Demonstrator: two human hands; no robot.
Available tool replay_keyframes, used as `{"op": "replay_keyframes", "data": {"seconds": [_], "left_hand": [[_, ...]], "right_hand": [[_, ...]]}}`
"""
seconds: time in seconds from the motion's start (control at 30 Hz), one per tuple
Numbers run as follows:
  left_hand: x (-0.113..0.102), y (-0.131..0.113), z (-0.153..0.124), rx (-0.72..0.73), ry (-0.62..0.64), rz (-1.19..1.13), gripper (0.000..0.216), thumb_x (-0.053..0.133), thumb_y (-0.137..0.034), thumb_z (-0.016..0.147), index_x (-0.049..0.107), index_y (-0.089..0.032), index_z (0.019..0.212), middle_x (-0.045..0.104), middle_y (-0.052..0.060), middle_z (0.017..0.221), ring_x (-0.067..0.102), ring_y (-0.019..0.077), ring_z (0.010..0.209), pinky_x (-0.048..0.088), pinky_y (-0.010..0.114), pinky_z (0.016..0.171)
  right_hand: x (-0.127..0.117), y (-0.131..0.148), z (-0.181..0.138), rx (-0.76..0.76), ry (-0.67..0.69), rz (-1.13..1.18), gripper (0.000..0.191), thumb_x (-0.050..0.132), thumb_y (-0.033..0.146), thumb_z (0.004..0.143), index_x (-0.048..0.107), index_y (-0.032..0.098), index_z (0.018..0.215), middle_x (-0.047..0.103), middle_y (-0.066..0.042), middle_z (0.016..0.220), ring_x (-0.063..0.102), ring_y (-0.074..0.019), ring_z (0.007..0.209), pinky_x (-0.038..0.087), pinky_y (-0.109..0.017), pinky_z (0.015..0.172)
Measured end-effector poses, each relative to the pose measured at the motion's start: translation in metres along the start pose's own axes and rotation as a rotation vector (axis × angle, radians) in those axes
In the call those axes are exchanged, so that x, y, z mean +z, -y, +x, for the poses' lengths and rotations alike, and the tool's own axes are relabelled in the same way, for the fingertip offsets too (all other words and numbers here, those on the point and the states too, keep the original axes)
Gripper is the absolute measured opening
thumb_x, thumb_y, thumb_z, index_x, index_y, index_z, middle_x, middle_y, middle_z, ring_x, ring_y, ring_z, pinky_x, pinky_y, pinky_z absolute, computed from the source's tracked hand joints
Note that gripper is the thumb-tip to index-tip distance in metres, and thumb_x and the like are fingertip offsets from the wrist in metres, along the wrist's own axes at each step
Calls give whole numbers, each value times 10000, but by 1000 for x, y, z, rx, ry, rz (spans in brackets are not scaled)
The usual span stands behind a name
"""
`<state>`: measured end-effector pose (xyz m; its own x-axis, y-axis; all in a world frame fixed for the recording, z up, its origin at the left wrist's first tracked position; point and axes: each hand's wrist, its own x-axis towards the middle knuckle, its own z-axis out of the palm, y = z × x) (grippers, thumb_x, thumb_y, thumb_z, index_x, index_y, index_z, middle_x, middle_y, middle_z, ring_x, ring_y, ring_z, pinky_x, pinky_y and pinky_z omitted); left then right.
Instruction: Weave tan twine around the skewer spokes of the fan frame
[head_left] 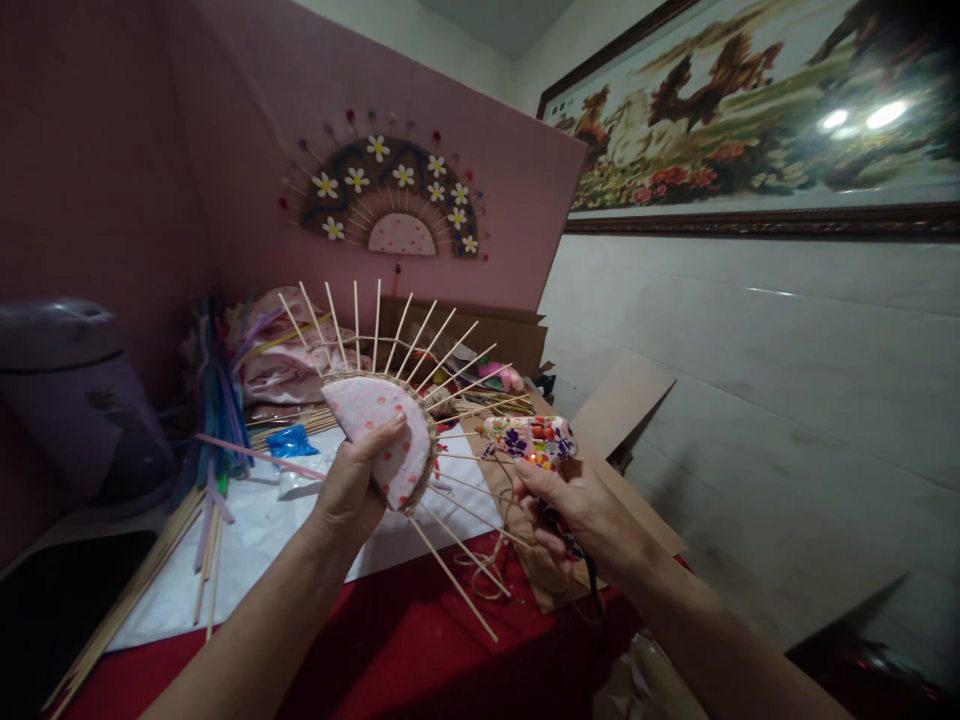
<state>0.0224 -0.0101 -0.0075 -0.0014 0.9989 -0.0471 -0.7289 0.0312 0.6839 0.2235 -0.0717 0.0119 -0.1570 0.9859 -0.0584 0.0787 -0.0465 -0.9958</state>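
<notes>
- Seen in the head view, my left hand (360,475) grips a spotted half-disc (371,405) at mid-scene, thumb across its face, fingers behind and mostly hidden.
- Thin sticks (418,338) fan out from the half-disc's curved edge, upward and to the right, with twine (429,400) wound along the rim.
- My right hand (559,495), to the right, closes around a flowered glue gun (529,440), a red light glowing on its side and its nozzle turned left, near the sticks.
- A dark cord (592,585) hangs from below my right hand.
- Under the work lie white paper (262,525) and, on the near side, a red cloth (390,645); cardboard (540,575) lies to the right.
- Left of the half-disc, a blue packet (291,441) rests on the paper, with coloured strips (214,375) farther left.
- On the far pink wall (240,150), a half-round ornament (337,195) shows white flowers.
- Far right, horses run across a framed picture (690,120).
</notes>
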Motion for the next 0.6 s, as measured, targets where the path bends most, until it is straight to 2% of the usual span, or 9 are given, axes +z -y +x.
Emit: {"op": "replay_keyframes", "data": {"seconds": [0.17,0.3,0.6], "left_hand": [[3,-1,-3,16,31,18,157,723,-117,585,668,-86,729,708,74,642,647,166,521,556,244,537],[5,-1,-5,19,21,28,152,715,-102,583,668,-91,726,701,68,613,640,161,490,542,223,492],[5,-2,-7,13,44,29,168,718,-116,582,665,-84,738,695,77,609,638,167,490,546,239,501]], "right_hand": [[4,9,-2,-13,-33,-8,367,569,526,761,505,166,723,475,58,555,373,-23,309,302,-139,263],[6,13,-4,-65,-72,-63,378,561,519,771,492,162,668,455,56,501,372,-32,307,295,-147,270],[0,8,-2,-100,-43,-248,424,488,499,827,441,179,554,405,57,388,360,-50,289,278,-160,272]]}}
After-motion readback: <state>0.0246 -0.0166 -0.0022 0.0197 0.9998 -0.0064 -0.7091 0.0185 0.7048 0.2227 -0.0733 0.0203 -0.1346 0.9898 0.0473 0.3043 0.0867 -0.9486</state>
